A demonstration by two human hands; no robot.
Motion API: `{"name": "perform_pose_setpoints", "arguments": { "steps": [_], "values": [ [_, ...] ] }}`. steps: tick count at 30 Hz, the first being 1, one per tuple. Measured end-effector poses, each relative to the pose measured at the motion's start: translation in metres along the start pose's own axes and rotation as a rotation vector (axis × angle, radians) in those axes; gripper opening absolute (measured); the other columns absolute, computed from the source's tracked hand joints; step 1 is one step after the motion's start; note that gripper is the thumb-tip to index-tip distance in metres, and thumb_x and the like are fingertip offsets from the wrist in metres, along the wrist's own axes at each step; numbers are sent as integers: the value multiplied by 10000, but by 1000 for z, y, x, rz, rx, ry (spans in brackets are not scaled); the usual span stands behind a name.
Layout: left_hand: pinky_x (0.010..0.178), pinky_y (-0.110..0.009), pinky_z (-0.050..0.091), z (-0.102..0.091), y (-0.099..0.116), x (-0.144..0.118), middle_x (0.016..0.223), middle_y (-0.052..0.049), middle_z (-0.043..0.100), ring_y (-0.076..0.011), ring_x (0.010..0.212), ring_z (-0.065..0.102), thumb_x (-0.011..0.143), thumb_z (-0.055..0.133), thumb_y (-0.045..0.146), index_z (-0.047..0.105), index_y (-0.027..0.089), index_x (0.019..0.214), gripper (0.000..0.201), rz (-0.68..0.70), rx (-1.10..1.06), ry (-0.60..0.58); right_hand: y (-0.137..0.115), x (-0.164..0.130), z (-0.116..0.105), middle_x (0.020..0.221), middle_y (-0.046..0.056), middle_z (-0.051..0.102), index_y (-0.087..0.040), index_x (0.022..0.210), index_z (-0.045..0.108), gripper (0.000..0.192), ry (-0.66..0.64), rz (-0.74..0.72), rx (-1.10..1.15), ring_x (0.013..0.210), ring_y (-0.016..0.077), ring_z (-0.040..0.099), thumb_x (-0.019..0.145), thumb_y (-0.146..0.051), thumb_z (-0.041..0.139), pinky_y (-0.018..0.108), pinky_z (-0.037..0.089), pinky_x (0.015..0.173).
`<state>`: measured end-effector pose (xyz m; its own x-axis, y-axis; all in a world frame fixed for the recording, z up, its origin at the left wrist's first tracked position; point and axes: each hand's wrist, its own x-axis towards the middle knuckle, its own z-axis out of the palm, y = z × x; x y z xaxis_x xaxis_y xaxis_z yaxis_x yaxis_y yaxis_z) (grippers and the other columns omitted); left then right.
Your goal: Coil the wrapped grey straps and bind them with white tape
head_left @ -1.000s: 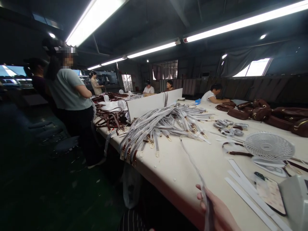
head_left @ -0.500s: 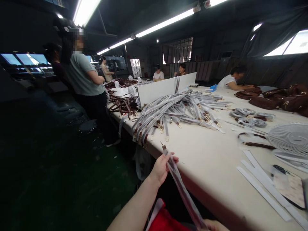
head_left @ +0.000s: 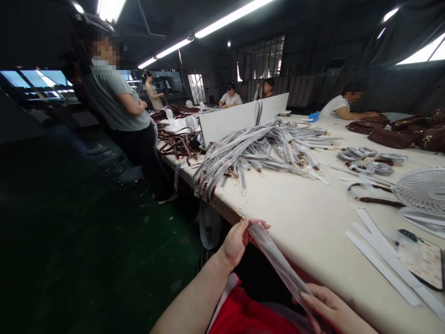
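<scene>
A strap in a clear plastic sleeve (head_left: 277, 254) runs slantwise between my two hands at the table's near edge. My left hand (head_left: 237, 242) pinches its upper end, by the metal clasp (head_left: 239, 213). Lower down, my right hand (head_left: 325, 301) grips the sleeve between thumb and fingers. Beyond my hands, a large heap of sleeved straps (head_left: 239, 148) with brown ends and gold clasps spreads across the table, some hanging over its edge.
On the white table (head_left: 299, 213) are coiled straps (head_left: 365, 162), a white fan (head_left: 427, 190), white strips (head_left: 382, 264) and a phone (head_left: 420, 257). Brown bags (head_left: 392, 134) lie far right. A white divider board (head_left: 236, 120) stands behind the heap. A person (head_left: 125, 102) stands left; others sit beyond.
My right hand has come up into view along the sleeve. My left hand has shifted slightly right, its fingers now closer to the clasp. The view has turned a little.
</scene>
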<state>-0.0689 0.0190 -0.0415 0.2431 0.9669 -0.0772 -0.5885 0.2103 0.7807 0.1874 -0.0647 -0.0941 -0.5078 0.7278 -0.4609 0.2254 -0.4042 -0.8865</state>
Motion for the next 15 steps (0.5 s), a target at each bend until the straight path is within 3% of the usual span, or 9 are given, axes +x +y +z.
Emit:
{"name": "perform_pose_setpoints", "arguments": {
  "steps": [2, 5, 10, 15],
  "values": [
    [611, -235, 507, -9, 9, 2, 872, -119, 759, -168, 730, 676, 855, 615, 567, 757, 104, 969, 497, -9, 170, 15, 2, -1, -7, 457, -62, 476, -153, 918, 627, 588, -25, -12, -25, 373, 70, 353, 851, -728, 525, 187, 293, 406],
    [442, -187, 407, -22, 24, 4, 691, -67, 713, -94, 506, 582, 769, 724, 537, 770, 98, 928, 469, -88, 376, -25, 7, -7, -21, 497, -62, 447, -173, 803, 581, 536, -2, -19, -63, 432, 73, 334, 855, -705, 543, 202, 274, 445],
    [530, -238, 518, -27, 47, 1, 855, -138, 761, -158, 599, 682, 705, 802, 471, 758, 96, 952, 451, -257, 537, -205, 17, -19, -41, 581, -43, 465, -175, 765, 564, 496, -54, -25, -113, 487, 85, 359, 880, -657, 548, 224, 262, 464],
    [625, -262, 562, -28, 44, 3, 825, -108, 759, -186, 684, 718, 691, 817, 445, 760, 118, 995, 450, -400, 603, -372, 13, -23, -48, 641, -23, 511, -151, 828, 646, 483, -48, -41, -202, 524, 89, 381, 899, -620, 554, 217, 287, 479]
  ]
}}
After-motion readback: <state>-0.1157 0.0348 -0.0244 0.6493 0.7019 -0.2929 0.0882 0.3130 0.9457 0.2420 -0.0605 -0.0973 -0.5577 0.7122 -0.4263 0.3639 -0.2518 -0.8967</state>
